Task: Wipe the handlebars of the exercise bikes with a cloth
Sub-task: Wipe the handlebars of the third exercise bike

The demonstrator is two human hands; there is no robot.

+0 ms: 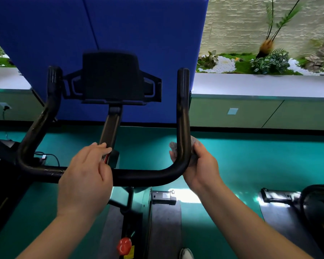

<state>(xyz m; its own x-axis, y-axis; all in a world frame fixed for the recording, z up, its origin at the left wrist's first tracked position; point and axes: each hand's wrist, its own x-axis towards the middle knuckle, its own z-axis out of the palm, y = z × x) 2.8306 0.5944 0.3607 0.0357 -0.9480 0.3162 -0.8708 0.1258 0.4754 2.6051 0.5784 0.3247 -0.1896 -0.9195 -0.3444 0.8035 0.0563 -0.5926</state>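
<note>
While the right hand (198,165) is wrapping the grey cloth (176,148) around the right upright of the black handlebar (138,176), fingers and thumb clamped on cloth and tube just above the bend, the left hand (86,176) is lying over the crossbar near the centre stem (110,126), fingers straight and slightly apart, gripping nothing. Judging from this, the cloth is bunching small in the palm, so it may be slipping off the far side of the tube and leaving a strip unwiped; the unbraced left hand may also be letting the bar twist. Its crossbar is running left to right, and both uprights are pointing up and away toward the tablet holder (110,77).
</note>
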